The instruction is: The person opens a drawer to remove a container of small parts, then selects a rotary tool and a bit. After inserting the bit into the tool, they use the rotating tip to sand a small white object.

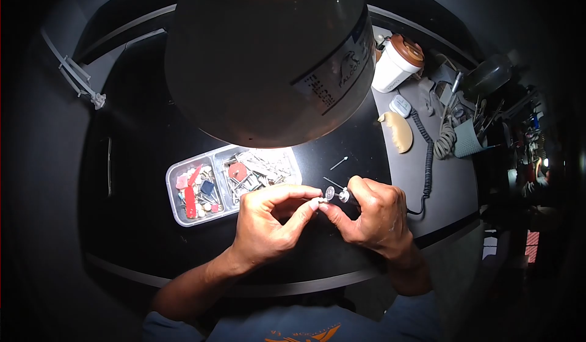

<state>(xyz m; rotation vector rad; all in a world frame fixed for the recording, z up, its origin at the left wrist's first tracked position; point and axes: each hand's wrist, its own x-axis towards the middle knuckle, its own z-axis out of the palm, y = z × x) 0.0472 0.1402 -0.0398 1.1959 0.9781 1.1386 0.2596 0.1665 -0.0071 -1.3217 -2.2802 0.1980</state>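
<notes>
Over the black desktop (140, 116), my left hand (265, 223) pinches a small whitish piece (322, 201), tooth-like in look, between thumb and fingers. My right hand (379, 220) is closed around a rotary handpiece (345, 196), most of its body hidden by the fingers. A thin round disc (330, 193) on the handpiece's tip sits right at the whitish piece. My right thumb tip reaches up beside that piece, close to my left fingertips. Behind my left hand is a clear two-part plastic box (172, 203) with mixed small bits on one side and many metal shank tools on the other.
A big lamp shade (262, 67) hangs low over the workspace. Two thin shank bits (339, 163) lie near my right hand. At right stand a white cup with brown lid (394, 70), a cream curved piece (398, 133), a coiled cord (429, 165) and a tool holder (470, 139).
</notes>
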